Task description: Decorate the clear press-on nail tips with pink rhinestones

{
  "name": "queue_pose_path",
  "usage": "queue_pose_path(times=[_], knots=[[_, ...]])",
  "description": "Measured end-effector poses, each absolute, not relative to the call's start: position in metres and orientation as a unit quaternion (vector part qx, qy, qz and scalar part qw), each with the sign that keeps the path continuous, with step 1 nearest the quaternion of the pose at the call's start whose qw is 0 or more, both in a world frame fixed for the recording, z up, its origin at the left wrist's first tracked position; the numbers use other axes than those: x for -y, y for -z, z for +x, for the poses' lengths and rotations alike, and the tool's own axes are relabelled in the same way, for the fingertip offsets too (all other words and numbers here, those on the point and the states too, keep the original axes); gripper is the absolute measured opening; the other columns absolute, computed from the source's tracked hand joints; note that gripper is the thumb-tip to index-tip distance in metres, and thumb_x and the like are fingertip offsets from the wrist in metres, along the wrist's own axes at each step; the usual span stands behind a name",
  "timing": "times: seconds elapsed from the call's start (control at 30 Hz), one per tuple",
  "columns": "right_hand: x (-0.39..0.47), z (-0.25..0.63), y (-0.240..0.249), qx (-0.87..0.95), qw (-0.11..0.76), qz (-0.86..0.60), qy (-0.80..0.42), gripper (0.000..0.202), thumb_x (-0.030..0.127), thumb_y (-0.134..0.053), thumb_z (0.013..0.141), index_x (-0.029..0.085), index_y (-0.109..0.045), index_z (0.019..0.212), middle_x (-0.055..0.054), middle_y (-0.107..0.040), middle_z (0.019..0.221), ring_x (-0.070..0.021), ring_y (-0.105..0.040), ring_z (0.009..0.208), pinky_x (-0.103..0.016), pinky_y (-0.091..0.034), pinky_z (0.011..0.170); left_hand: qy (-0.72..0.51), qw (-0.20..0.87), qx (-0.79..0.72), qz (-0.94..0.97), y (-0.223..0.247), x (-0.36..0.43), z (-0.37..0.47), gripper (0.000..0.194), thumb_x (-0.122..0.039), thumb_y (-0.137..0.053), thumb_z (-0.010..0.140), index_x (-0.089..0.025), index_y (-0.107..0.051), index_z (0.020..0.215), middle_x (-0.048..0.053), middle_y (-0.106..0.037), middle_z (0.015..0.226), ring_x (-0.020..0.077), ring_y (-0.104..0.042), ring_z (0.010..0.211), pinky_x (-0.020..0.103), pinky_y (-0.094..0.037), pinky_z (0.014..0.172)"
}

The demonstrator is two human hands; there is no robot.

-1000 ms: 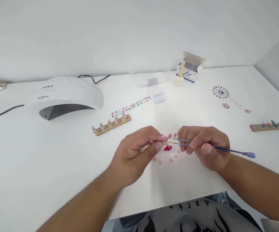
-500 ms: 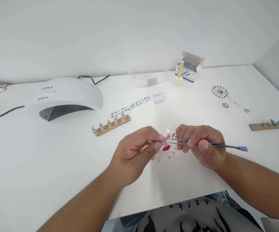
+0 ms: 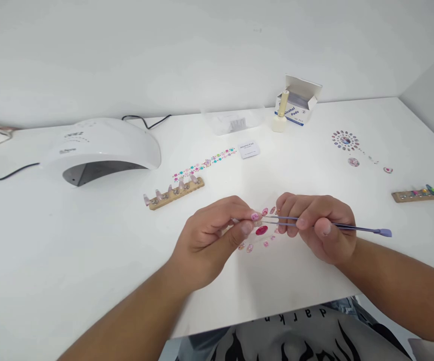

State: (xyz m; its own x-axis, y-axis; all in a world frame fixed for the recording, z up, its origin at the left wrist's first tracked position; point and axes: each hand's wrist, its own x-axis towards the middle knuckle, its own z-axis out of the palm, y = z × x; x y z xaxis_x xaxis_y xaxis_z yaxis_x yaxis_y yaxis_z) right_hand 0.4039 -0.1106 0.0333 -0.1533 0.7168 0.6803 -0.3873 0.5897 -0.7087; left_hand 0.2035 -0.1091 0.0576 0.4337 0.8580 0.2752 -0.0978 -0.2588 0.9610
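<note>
Purple tweezers (image 3: 363, 229) lie across the fingers of my right hand (image 3: 324, 225), closed on them, with their two thin tips pointing left. My left hand (image 3: 217, 238) is pinched at the tweezer tips, its thumb and index finger together. A small pink gem (image 3: 255, 216) shows at the tip of the left index finger. Whether the tweezers touch it is too small to tell. Just beneath the fingertips, a larger red-pink oval gem (image 3: 261, 230) rests on the table, with several small pink gems (image 3: 250, 247) in a ring around it, partly hidden by both hands.
A white lamp (image 3: 107, 145) stands at the left. Wooden strips with nail tips lie left (image 3: 177, 194) and right (image 3: 418, 195). Flower-like stickers (image 3: 205, 164), an alcohol pad packet (image 3: 249, 149), a bottle (image 3: 279, 123), an open box (image 3: 295, 108) and a round gem pattern (image 3: 345, 141) are farther back.
The view has shifted slightly, so most things appear a little to the right. Both hands keep nearly the same pose, with the tweezers still in my right hand.
</note>
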Motion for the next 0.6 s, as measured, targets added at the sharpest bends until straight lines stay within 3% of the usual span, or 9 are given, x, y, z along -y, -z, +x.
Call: queue_pose_path(times=[0.6], knots=[[0.1112, 0.4016, -0.0312, 0.587, 0.626, -0.129, -0.497, 0.024, 0.031, -0.047, 0.097, 0.019, -0.062, 0.082, 0.001, -0.059, 0.059, -0.0141, -0.061, 0.057, -0.038, -0.048, 0.07, -0.438, 0.533, -0.289, 0.664, -0.0573, 0.1101, 0.2043, 0.026, -0.013, -0.057, 0.091, -0.03, -0.073, 0.102, 0.0, -0.061, 0.077, 0.0083, -0.053, 0.062, 0.02, -0.044, 0.052]])
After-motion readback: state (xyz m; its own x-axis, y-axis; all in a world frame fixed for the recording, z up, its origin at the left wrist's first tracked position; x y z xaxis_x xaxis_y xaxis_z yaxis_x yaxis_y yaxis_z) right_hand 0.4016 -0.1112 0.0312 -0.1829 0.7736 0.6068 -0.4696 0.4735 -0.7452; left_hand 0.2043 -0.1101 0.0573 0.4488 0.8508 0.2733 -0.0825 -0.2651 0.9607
